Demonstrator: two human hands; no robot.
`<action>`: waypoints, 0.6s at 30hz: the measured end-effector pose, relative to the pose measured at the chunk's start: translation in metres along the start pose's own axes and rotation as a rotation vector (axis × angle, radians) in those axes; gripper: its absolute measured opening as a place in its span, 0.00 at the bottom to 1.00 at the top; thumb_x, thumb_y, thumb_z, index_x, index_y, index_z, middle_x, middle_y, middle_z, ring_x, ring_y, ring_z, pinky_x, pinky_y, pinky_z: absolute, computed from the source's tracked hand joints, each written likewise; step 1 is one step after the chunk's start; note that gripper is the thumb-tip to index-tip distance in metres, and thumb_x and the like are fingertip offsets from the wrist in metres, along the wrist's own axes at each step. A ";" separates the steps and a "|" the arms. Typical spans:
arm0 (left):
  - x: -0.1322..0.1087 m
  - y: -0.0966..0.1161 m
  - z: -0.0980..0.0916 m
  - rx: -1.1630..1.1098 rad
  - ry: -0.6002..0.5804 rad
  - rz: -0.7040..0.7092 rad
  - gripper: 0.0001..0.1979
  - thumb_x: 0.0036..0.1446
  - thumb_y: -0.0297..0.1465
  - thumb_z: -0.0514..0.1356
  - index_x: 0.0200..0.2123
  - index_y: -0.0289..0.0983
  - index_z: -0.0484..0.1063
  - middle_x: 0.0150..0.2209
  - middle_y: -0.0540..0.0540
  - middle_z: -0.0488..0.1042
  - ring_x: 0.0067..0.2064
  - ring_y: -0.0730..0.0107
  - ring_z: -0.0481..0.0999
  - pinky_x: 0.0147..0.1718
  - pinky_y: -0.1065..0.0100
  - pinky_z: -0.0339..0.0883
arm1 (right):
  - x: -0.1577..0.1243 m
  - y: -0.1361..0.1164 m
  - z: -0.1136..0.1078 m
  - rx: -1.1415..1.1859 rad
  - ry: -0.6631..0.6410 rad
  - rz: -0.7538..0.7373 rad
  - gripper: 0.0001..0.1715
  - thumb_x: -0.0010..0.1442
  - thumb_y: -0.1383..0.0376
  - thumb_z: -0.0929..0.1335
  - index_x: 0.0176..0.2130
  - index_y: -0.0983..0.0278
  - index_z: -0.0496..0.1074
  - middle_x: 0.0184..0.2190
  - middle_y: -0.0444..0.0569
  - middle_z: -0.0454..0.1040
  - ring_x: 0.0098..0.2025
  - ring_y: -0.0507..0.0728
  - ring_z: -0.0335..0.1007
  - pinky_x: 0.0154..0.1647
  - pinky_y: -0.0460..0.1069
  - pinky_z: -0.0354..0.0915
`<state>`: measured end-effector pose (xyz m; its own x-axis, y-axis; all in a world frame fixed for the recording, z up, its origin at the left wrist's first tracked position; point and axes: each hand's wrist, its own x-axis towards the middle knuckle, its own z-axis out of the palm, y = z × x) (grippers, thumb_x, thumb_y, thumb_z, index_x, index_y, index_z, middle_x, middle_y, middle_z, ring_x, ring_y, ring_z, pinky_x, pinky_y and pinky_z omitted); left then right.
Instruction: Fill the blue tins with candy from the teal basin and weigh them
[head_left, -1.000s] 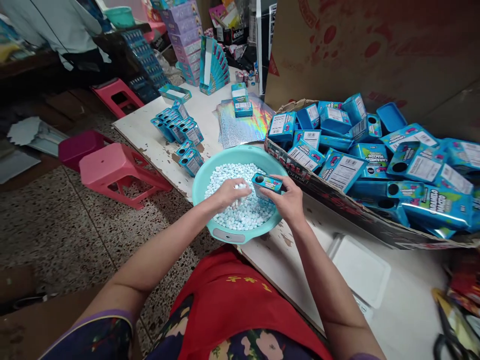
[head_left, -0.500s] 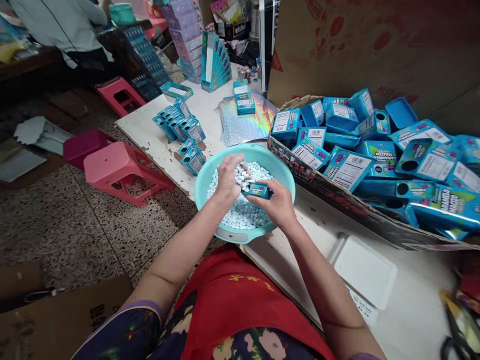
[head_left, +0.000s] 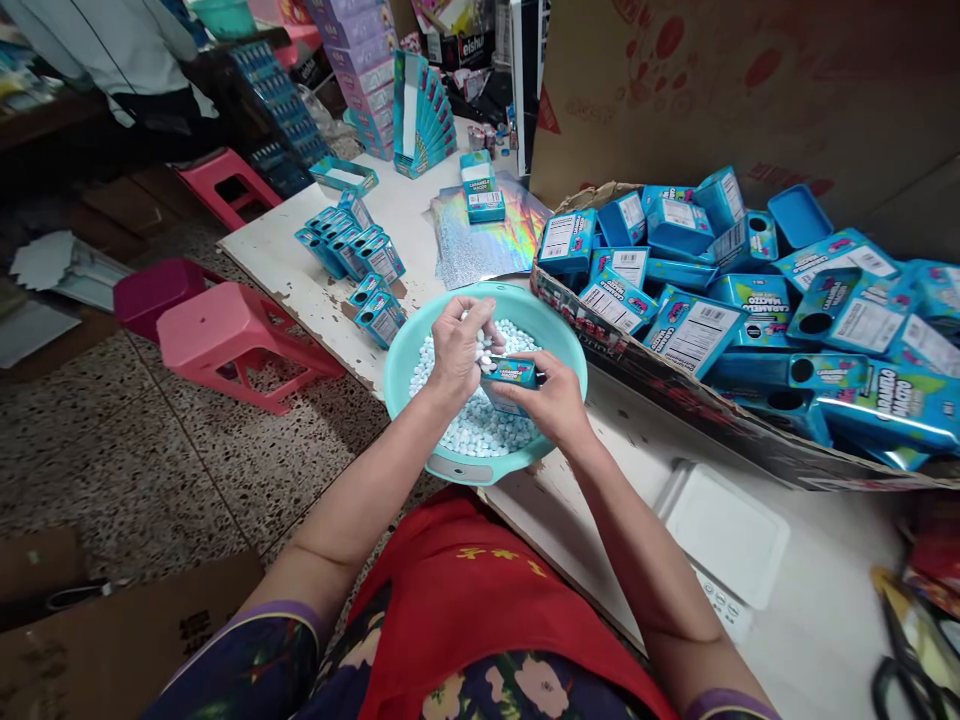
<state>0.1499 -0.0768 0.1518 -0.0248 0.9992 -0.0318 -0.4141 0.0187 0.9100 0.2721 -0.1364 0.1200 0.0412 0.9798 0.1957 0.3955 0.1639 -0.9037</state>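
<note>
My left hand (head_left: 459,345) is cupped round several small white candies (head_left: 484,352), above a turquoise basin (head_left: 460,470). In my right hand (head_left: 556,398) is a small blue candy box (head_left: 512,372), its left end close against the left fingers and the candies. Both hands are over the basin, which holds a mass of the same pale candies (head_left: 480,432). Whether candies are passing into the box is hidden by the fingers.
On the right a large carton (head_left: 637,375) is full of blue boxes. A white scale (head_left: 724,540) and scissors (head_left: 900,665) lie in front. Standing boxes (head_left: 349,240) and holographic sheets (head_left: 487,245) are farther back. Pink stools (head_left: 217,330) stand left; a person (head_left: 112,50) is behind.
The box in my right hand has tipped so more of its lower side shows. My left fingers have closed further over the candies. The view has shifted slightly.
</note>
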 end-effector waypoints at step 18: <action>-0.002 -0.004 0.006 0.041 0.028 0.111 0.20 0.50 0.44 0.68 0.23 0.38 0.62 0.17 0.55 0.62 0.19 0.78 0.64 0.16 0.75 0.55 | -0.004 0.009 0.006 0.095 0.119 -0.034 0.21 0.49 0.58 0.77 0.43 0.60 0.77 0.38 0.46 0.75 0.42 0.58 0.71 0.47 0.53 0.65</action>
<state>0.1574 -0.0783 0.1510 -0.0945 0.9937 0.0595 -0.3694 -0.0905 0.9249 0.2699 -0.1381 0.1092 0.1400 0.9538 0.2658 0.3104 0.2126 -0.9265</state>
